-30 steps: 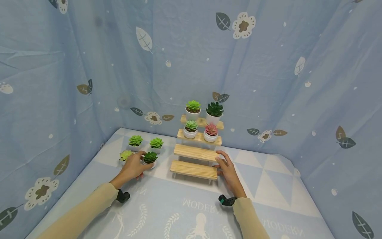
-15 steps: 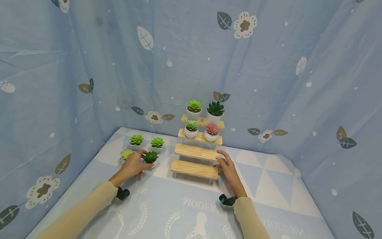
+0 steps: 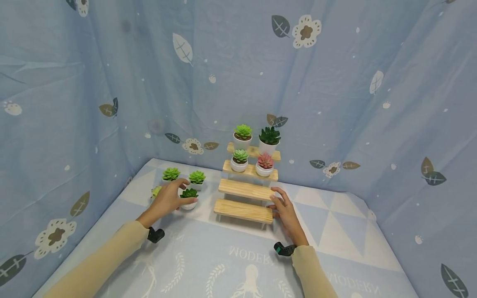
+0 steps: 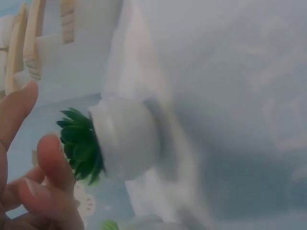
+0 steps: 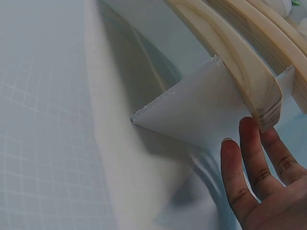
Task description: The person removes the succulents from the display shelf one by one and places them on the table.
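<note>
A dark green succulent (image 3: 189,193) in a white pot (image 4: 127,139) stands upright on the table. My left hand (image 3: 169,200) hovers around its top, thumb and fingers spread; in the left wrist view the fingertips (image 4: 50,148) lie close to the leaves, apart from the pot. My right hand (image 3: 285,215) is at the right end of a stepped wooden stand (image 3: 244,210). In the right wrist view its extended fingers (image 5: 254,158) touch or nearly touch the end of a wooden board (image 5: 261,91); its thumb is hidden there.
Light green succulents (image 3: 171,174) stand behind the left hand, one partly hidden by it. The stand's upper two steps hold potted succulents, including a pink one (image 3: 265,161). A patterned blue curtain (image 3: 231,74) hangs behind the cloth-covered table (image 3: 208,256).
My left hand has lifted slightly from the dark green succulent's pot and its fingers have spread, showing more of the white pot. The right hand has stayed at the stand.
</note>
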`<state>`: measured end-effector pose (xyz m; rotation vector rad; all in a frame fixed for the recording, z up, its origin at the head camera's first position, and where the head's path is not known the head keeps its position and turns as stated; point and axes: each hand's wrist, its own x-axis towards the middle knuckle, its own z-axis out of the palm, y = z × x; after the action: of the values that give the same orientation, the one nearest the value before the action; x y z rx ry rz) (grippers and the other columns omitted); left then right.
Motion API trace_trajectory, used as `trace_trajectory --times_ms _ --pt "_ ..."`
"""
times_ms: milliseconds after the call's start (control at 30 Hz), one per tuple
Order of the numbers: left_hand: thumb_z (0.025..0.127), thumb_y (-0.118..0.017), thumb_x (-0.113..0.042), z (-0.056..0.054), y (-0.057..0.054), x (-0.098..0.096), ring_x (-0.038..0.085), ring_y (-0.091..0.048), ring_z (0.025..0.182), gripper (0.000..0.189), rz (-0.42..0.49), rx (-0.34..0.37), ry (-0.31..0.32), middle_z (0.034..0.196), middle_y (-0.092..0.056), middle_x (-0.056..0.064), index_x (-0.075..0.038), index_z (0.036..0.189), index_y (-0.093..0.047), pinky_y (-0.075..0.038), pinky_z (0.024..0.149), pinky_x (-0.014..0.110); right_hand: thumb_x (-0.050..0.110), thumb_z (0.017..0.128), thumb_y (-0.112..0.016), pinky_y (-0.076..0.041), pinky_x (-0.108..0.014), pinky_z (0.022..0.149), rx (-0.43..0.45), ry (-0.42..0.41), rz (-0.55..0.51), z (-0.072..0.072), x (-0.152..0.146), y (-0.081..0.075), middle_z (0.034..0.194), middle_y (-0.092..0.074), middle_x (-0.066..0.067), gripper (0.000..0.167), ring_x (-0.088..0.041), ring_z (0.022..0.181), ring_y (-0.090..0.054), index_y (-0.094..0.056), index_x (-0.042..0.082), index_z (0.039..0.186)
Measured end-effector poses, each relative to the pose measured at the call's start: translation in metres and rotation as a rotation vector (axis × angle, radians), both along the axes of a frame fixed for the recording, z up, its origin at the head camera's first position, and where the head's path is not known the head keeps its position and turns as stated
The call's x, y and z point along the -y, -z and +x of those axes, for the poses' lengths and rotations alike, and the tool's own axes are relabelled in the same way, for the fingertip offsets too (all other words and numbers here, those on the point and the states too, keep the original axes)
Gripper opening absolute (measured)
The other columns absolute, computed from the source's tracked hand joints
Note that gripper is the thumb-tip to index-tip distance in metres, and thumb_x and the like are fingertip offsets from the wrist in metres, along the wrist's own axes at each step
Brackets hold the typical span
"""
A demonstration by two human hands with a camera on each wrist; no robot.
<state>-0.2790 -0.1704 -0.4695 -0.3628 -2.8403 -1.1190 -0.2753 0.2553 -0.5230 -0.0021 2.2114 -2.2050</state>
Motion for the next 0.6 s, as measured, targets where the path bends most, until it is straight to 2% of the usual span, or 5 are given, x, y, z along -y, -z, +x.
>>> trace_trajectory --times_ms 267,400,500,600 --pt "0.088 -0.085 -0.036 -0.01 -0.016 -0.018 0.02 -0.062 0.054 0.058 0.082 -0.102 0.033 0.112 -0.069 0.015 -0.004 0.131 -0.063 -0.051 0.053 0.036 0.049 0.099 -0.067 -0.058 -0.04 0.076 -0.002 -0.009 0.008 -0.002 -0.002 -0.002 0.132 -0.057 -0.016 0.053 -0.037 0.109 -0.065 -0.051 0.032 0.147" --pt "0.09 -0.083 -0.036 -0.015 -0.025 -0.031 0.018 -0.063 0.066 0.051 0.135 -0.117 0.059 0.111 -0.069 0.017 -0.007 0.127 -0.065 -0.053 0.06 0.037 0.049 0.099 -0.067 -0.058 -0.04 0.076 -0.003 -0.007 0.003 -0.003 -0.002 -0.003 0.132 -0.058 -0.016 0.052 -0.034 0.106 -0.066 -0.052 0.033 0.146" --pt "0.091 -0.081 -0.037 -0.019 -0.03 -0.04 0.016 -0.063 0.075 0.047 0.157 -0.135 0.08 0.11 -0.07 0.014 -0.01 0.126 -0.066 -0.054 0.067 0.037 0.049 0.099 -0.068 -0.057 -0.041 0.076 0.006 -0.009 -0.001 -0.002 -0.002 -0.002 0.133 -0.058 -0.015 0.051 -0.035 0.107 -0.066 -0.053 0.033 0.145" --pt "0.092 -0.08 -0.039 -0.023 -0.033 -0.049 0.016 -0.062 0.078 0.045 0.17 -0.166 0.107 0.11 -0.069 0.008 -0.013 0.127 -0.066 -0.053 0.067 0.036 0.047 0.1 -0.067 -0.057 -0.041 0.076 0.015 -0.011 0.001 -0.001 -0.002 -0.002 0.134 -0.058 -0.014 0.052 -0.039 0.111 -0.064 -0.051 0.032 0.147"
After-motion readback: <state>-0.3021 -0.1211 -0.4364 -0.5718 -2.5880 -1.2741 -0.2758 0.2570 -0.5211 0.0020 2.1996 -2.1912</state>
